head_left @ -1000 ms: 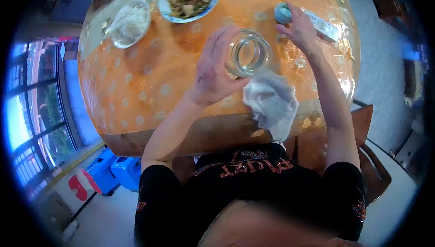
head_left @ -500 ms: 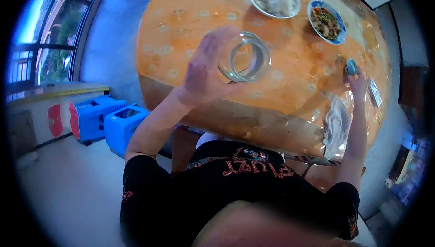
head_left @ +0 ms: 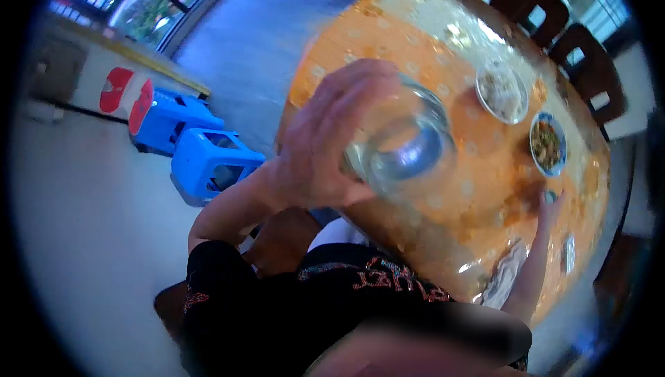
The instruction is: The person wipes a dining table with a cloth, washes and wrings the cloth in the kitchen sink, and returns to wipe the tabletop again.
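Glass jar (head_left: 409, 138) in the left hand (head_left: 325, 135), over the near left part of the worktop (head_left: 478, 169). Fingers and thumb spread fairly wide in a curve around its side, palm against the glass. Jar clear and see-through, round mouth with no lid on it, bright bluish gleam inside; too blurred to tell any contents or an exact tilt.

Right hand (head_left: 547, 211) well apart from the left, far out to the right, small in view. Fingers narrow, closed together on a small pale blue-green lid (head_left: 551, 197); exact finger placement too small to tell.

Just beyond the lid, a blue-and-white bowl (head_left: 562, 136) with mixed cooked food (head_left: 546, 144), green and brown pieces. Beside that, farther left, a white bowl (head_left: 509, 121) heaped with white rice (head_left: 501, 90). Both bowls upright, near each other but apart.

Grey-white cloth (head_left: 505, 276), crumpled, just left of the right forearm; small pale packet (head_left: 569, 254) just right of it. Orange patterned cover on the worktop, shiny with reflections. Dark wooden chairs (head_left: 589, 76) along the far side; blue plastic stools (head_left: 215, 164) on the floor to the left.
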Available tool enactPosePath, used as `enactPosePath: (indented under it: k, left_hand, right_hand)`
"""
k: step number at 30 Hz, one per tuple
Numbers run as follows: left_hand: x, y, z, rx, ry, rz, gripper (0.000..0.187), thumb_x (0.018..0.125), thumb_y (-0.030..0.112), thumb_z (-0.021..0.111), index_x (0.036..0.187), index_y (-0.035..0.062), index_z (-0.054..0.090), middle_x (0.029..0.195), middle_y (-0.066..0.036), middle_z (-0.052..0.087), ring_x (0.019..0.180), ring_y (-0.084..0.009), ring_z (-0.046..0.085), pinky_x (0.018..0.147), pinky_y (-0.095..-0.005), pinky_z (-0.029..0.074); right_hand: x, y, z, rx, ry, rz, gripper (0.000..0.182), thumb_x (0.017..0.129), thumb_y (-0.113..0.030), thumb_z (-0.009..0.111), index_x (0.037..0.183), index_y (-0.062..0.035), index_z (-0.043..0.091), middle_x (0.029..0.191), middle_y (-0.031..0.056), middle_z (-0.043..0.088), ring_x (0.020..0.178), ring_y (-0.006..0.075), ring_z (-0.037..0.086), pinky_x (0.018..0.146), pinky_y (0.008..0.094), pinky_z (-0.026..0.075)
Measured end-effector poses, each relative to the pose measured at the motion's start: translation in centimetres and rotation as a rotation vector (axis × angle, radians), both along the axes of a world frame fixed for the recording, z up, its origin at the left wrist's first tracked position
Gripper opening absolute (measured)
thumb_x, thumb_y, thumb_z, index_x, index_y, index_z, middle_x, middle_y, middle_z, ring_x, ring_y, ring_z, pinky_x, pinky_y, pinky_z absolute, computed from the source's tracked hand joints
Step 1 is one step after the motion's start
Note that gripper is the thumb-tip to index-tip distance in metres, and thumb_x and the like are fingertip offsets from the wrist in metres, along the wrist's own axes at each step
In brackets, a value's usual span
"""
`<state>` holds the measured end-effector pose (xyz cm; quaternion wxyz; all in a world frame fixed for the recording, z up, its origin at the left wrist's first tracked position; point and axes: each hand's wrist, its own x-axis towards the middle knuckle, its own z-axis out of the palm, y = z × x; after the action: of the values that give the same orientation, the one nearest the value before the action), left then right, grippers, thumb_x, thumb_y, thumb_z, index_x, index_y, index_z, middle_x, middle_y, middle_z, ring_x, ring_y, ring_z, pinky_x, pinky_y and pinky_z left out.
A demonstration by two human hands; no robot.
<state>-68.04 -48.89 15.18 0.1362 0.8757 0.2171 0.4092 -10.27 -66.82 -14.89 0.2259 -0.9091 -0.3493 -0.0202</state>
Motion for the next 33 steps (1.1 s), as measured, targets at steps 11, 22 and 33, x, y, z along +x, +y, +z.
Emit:
enactPosePath:
  k: [11, 22, 33]
  left_hand:
    - [5.0, -4.2, 7.3, 0.387, -0.553, 0.019, 0.05, 0.065, 0.021, 0.077, 0.103, -0.0014, 0.054, 0.094, -0.015, 0.061, 0.09, -0.0301, 0.061, 0.077, -0.0386, 0.051]
    - [6.0, -5.0, 9.1, 0.4, -0.586, -0.211, 0.053, 0.064, 0.021, 0.077, 0.106, -0.0011, 0.052, 0.097, -0.015, 0.06, 0.092, -0.0297, 0.06, 0.079, -0.0383, 0.05]
    - [5.2, -3.9, 9.6, 0.289, -0.448, -0.419, 0.057, 0.064, 0.022, 0.078, 0.108, -0.0007, 0.05, 0.1, -0.015, 0.059, 0.094, -0.0293, 0.059, 0.081, -0.038, 0.049]
  right_hand:
    - [-4.3, -1.8, 1.5, 0.278, 0.129, 0.054, 0.083, 0.066, -0.02, 0.073, 0.133, 0.0025, 0.028, 0.132, 0.0216, 0.036, 0.119, 0.0315, 0.039, 0.1, 0.0363, 0.031]
    - [-9.6, -2.6, 6.7, 0.42, 0.412, 0.122, 0.076, 0.07, -0.01, 0.067, 0.134, 0.0011, 0.027, 0.126, 0.0159, 0.041, 0.111, 0.0236, 0.045, 0.092, 0.0317, 0.038]
    - [-17.4, -2.6, 12.1, 0.52, 0.533, 0.196, 0.077, 0.067, -0.004, 0.062, 0.135, -0.0027, 0.025, 0.115, 0.0129, 0.047, 0.101, 0.0206, 0.051, 0.086, 0.0302, 0.043]
